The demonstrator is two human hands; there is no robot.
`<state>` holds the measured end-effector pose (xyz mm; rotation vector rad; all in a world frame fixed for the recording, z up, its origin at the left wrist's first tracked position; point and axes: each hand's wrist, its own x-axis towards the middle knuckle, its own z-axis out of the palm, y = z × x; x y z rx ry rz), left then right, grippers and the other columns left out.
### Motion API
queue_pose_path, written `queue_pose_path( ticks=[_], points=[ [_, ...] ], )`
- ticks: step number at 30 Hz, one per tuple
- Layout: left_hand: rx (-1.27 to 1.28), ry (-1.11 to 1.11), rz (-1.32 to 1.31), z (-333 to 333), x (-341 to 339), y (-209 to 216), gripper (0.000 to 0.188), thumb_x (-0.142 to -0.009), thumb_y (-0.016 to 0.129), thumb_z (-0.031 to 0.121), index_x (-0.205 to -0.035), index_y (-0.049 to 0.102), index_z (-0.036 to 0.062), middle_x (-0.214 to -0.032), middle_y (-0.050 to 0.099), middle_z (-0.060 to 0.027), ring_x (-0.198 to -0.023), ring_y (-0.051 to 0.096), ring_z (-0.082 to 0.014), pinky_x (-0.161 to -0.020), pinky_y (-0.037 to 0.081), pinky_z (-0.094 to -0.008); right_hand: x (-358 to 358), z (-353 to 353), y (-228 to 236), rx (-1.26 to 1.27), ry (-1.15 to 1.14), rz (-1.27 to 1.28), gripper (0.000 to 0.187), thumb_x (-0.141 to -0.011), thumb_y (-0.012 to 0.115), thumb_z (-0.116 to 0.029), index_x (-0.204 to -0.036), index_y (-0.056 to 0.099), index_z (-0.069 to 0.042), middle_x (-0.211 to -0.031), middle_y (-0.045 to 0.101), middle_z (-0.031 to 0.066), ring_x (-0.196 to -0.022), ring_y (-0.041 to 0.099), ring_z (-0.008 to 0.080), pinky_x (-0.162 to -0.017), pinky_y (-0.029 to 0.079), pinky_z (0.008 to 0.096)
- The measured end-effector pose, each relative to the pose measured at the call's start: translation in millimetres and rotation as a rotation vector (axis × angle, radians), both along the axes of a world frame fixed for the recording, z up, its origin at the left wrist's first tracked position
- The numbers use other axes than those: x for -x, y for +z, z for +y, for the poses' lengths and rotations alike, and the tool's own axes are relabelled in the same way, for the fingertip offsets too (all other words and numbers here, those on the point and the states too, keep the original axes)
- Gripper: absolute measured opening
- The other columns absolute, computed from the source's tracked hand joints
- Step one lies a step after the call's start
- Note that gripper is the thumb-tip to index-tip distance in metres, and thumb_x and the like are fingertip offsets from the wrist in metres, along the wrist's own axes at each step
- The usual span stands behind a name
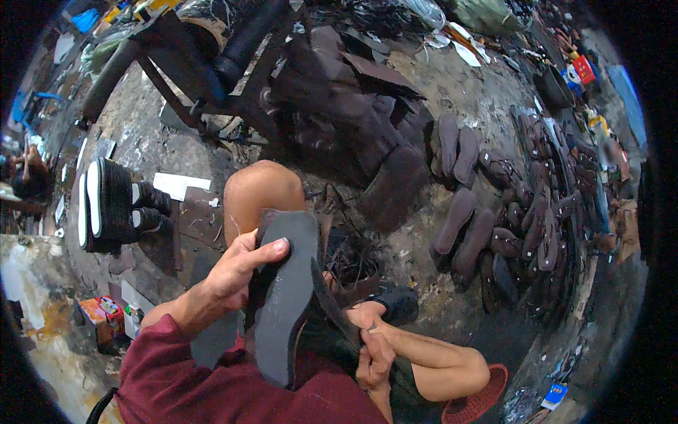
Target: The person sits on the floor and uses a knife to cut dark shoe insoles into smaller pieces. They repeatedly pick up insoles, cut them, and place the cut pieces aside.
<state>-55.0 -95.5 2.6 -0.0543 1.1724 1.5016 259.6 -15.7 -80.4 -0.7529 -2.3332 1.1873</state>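
In front of my lap, my left hand grips a dark grey shoe sole by its edge. The thumb lies flat across the sole's upper face, and the other fingers are hidden behind it. A thin dark strip curves away from the sole's right edge. Its lower end runs to my right hand, whose fingers are pinched closed on it. Whether a small tool is also in that hand, I cannot make out. Behind the sole, a brown sheet edge shows beside my bent knee.
Ahead lies a big heap of dark brown soles and sheets. Pairs of brown soles and many sandals cover the floor at right. A stack of black-and-white soles stands at left. A dark metal frame rises at the far left.
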Motion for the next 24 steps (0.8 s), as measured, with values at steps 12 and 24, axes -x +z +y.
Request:
queue_pose_path(
  ticks=[12, 24],
  points=[
    [0.028, -0.155, 0.082, 9.8, -7.0, 11.5, 0.035, -0.085, 0.074, 0.019, -0.113, 0.062, 0.0005, -0.100, 0.069, -0.0074, -0.084, 0.067, -0.0153, -0.076, 0.055, -0.0310, 121.7, 78.4, 50.8, 0.087, 0.134, 0.038, 0.041, -0.092, 0.052, -0.011, -0.132, 0.055, -0.009, -0.085, 0.062, 0.0096, -0.068, 0.059, 0.0242, -0.062, 0.048, 0.0329],
    [-0.017, 0.412, 0.362, 75.5, 0.8, 38.0, 0.034, -0.078, 0.072, 0.012, -0.108, 0.062, 0.0032, -0.096, 0.064, -0.0037, -0.082, 0.061, -0.0147, -0.073, 0.050, -0.0283, 60.4, 78.3, 21.2, 0.291, -0.456, 0.376, 0.042, -0.104, 0.038, -0.027, -0.137, 0.045, -0.002, -0.079, 0.052, 0.0035, -0.067, 0.048, 0.0123, -0.065, 0.042, 0.0259]
  ],
)
